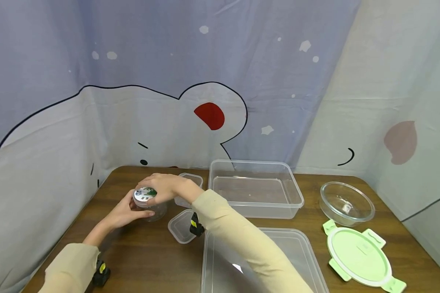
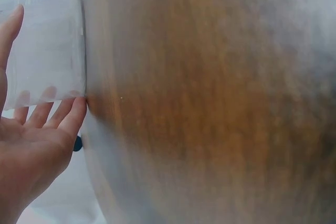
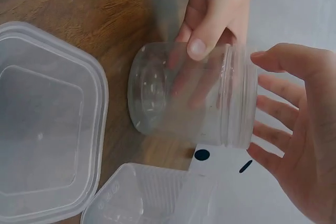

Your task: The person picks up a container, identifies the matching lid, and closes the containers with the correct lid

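A clear round plastic jar (image 1: 157, 212) stands on the table at the left, seen sideways in the right wrist view. Its screw lid (image 1: 145, 194) is clear-sided and bears a white label with a green plant picture. My left hand (image 1: 122, 212) holds the jar's body from the left, thumb on the near side and fingers behind it. From above, my right hand (image 1: 162, 188) grips the lid, with thumb and fingertips around its rim (image 3: 242, 100). The left wrist view shows the jar (image 2: 47, 51) between thumb and fingers.
Right of the jar are a small clear container (image 1: 196, 178) and its square lid (image 1: 179, 228). A large clear plastic box (image 1: 254, 209) stands at the back, its flat lid (image 1: 293, 244) under my right forearm. Farther right are a round glass bowl (image 1: 328, 209) and a green clip lid (image 1: 359, 254).
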{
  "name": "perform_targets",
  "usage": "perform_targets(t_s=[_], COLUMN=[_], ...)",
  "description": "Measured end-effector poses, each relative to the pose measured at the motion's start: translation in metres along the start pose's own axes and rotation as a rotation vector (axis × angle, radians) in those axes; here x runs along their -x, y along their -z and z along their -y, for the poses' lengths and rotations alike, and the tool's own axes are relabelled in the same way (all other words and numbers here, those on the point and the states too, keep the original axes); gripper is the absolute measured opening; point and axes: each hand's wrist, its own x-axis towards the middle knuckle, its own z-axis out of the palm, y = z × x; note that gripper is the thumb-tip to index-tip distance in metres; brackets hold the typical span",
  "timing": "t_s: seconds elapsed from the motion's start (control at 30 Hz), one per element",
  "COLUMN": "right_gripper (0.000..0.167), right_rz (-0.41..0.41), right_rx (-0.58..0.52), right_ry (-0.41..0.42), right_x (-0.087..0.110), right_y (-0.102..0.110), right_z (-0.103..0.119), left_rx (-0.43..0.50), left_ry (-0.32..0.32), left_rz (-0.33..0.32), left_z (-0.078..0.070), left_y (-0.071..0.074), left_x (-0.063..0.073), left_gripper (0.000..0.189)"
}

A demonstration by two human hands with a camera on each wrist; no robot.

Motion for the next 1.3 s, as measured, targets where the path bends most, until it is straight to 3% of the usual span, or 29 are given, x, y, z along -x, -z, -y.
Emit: perform_targets(t_s=[0.13, 0.3, 0.57, 0.77, 0.93, 1.1, 1.3], right_gripper=[0.057, 0.057, 0.054, 0.053, 0.054, 0.064, 0.058], right_rz=[0.018, -0.004, -0.086, -0.145, -0.149, -0.093, -0.022], right_rx=[-0.005, 0.023, 0.067, 0.111, 0.144, 0.139, 0.019], right_ry=[0.017, -0.02, -0.11, -0.224, -0.278, -0.247, -0.11], right_x=[0.001, 0.0, 0.002, 0.003, 0.001, -0.001, -0.002], right_y=[0.0, -0.001, -0.002, -0.004, -0.002, 0.002, 0.006], right_z=[-0.002, 0.001, 0.014, 0.023, 0.027, 0.022, 0.009], left_rx=[0.0, 0.003, 0.001, 0.001, 0.004, 0.01, 0.04], left_ry=[0.022, 0.023, 0.011, 0.026, 0.031, 0.033, 0.018], left_rz=[-0.004, -0.002, -0.01, -0.013, -0.016, -0.006, 0.002], left_z=[0.0, 0.0, -0.001, -0.002, -0.003, -0.004, -0.003], left_y=[0.0, 0.0, -0.002, -0.003, -0.003, -0.003, -0.003], left_x=[0.0, -0.001, 0.002, 0.001, 0.001, 0.002, 0.002], left_gripper=[0.098, 0.096, 0.094, 0.092, 0.089, 0.087, 0.091])
